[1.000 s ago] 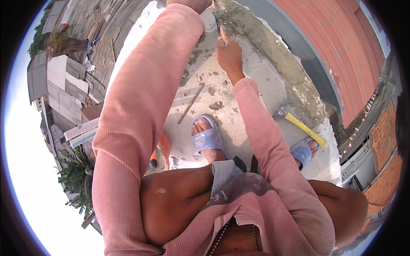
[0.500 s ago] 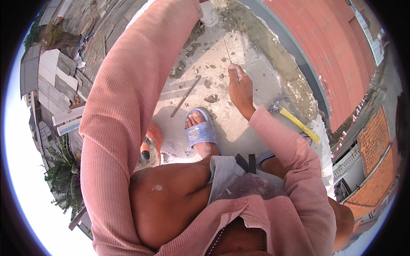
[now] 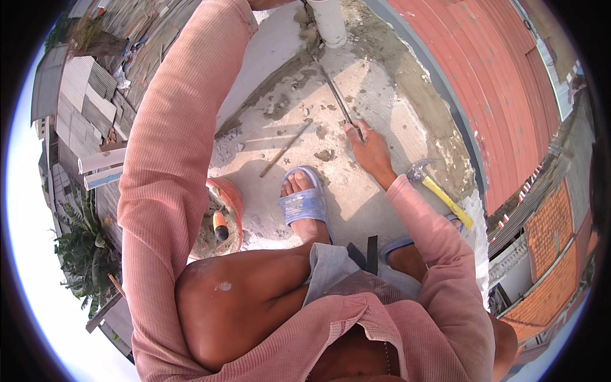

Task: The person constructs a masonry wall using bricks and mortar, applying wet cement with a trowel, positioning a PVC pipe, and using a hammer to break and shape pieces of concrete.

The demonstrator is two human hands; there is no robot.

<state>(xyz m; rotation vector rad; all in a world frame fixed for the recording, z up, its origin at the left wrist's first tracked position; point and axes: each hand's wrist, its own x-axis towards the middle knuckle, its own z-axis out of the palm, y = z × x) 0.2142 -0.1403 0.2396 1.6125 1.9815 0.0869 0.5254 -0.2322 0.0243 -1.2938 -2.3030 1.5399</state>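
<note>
My right hand is closed around a thin dark metal rod. The rod points away from me, its far end by the rough broken mortar at the foot of a white pipe. My left arm reaches far forward across the left side. Only a sliver of my left hand shows at the top edge, left of the pipe; its fingers are out of sight. A second thin rod lies on the concrete floor ahead of my sandalled foot.
A claw hammer with a yellow handle lies at right, near my other foot. At left stands an orange-red bucket with an orange-and-black handle in it. A mortared ledge borders a red roof; lower rooftops lie beyond.
My left arm has shifted left, uncovering more of the bucket and a pale wall face. My right hand appears slightly lower and farther right, with the rod now seen more plainly.
</note>
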